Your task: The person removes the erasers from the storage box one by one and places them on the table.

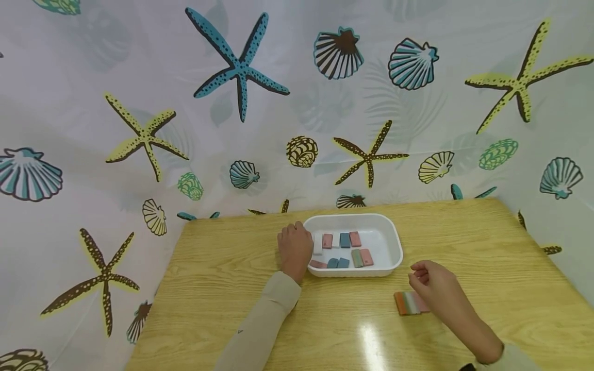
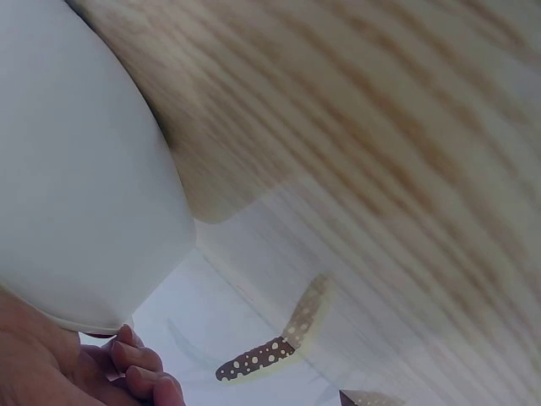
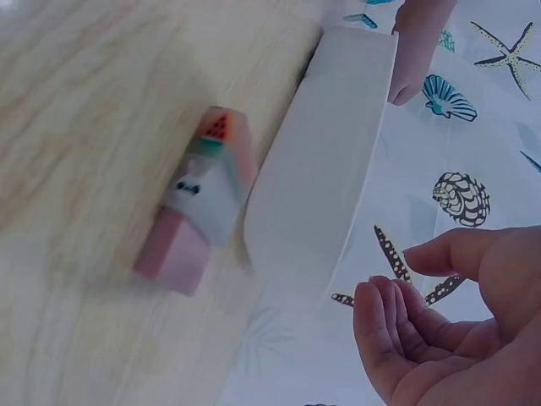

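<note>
A white plastic tray (image 1: pixel 352 273) stands on the table with several small pink, blue, white and green erasers inside. My left hand (image 1: pixel 295 249) grips its left rim, fingers curled over the edge. To the tray's front right, my right hand (image 1: pixel 436 284) hovers with fingers loosely bent, a gap between thumb and fingertips and nothing in it. Below that hand, a short row of erasers lies side by side on the wood. The right wrist view shows one with a watermelon print (image 3: pixel 217 128), a white one with a small face (image 3: pixel 207 203) and a pink one (image 3: pixel 175 254).
The wooden table (image 1: pixel 223 257) extends on both sides of the tray. Behind it hangs a white curtain (image 1: pixel 278 154) printed with starfish and shells, which also closes off the left and right sides.
</note>
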Available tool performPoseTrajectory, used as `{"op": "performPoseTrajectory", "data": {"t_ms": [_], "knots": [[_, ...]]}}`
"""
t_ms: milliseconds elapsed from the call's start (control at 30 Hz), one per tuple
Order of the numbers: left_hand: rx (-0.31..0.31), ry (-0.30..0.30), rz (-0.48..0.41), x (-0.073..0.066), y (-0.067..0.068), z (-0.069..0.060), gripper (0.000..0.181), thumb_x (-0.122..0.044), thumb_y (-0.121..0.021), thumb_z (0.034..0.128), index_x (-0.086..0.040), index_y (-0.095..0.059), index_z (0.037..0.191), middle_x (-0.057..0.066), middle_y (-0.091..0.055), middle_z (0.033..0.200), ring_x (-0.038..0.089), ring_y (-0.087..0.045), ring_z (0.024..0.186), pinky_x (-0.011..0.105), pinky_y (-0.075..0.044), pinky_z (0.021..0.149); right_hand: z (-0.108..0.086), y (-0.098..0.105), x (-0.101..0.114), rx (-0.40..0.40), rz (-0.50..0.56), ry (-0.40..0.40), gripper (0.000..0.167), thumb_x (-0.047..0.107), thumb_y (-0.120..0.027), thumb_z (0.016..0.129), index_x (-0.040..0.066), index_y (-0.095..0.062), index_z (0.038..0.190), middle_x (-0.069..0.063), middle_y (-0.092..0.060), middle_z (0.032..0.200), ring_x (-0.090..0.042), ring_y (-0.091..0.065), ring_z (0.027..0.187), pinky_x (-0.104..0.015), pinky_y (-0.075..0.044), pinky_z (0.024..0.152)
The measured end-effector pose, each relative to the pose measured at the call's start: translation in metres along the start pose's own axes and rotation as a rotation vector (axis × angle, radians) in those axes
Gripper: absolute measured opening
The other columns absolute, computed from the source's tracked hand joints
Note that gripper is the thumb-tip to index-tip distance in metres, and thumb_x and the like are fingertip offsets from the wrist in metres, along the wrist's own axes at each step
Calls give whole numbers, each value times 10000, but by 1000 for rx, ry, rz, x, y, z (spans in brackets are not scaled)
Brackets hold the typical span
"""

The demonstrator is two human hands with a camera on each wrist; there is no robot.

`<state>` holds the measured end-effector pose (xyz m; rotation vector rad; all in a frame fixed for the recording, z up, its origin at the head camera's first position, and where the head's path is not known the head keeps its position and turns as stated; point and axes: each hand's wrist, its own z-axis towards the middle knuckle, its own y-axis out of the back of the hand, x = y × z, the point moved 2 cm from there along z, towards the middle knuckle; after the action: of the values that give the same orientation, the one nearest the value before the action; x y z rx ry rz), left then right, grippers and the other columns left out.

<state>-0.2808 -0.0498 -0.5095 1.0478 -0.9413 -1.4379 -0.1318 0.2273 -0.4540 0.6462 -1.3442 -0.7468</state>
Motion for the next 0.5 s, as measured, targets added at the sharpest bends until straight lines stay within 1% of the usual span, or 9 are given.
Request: {"op": "performPoseTrajectory", "data": {"t_ms": [200,300,500], "knots": [[48,20,5,-1,1,1,295,-309,-487,951,-34,-578,1010,99,-592,927,250,-553,897,388,-425,809,14,-6,16,-22,12,43,182,92,-579,857,-43,-629,968,-59,-618,821,-183,-601,743,-337,-498,648],[62,23,-2,-1,2,1,298,-310,-489,950,-32,-575,1016,101,-588,929,250,-550,897,388,-423,807,22,-10,20,-21,20,59,180,96,-603,847,-50,-628,950,-59,-613,804,-181,-593,727,-347,-494,649],[54,27,-28,0,1,2,293,-304,-492,947,-29,-576,1006,100,-581,920,256,-545,886,389,-419,798,38,-22,26,39,43,73,164,91,-621,842,-48,-621,929,-58,-606,793,-172,-585,716,-332,-492,642]]}}
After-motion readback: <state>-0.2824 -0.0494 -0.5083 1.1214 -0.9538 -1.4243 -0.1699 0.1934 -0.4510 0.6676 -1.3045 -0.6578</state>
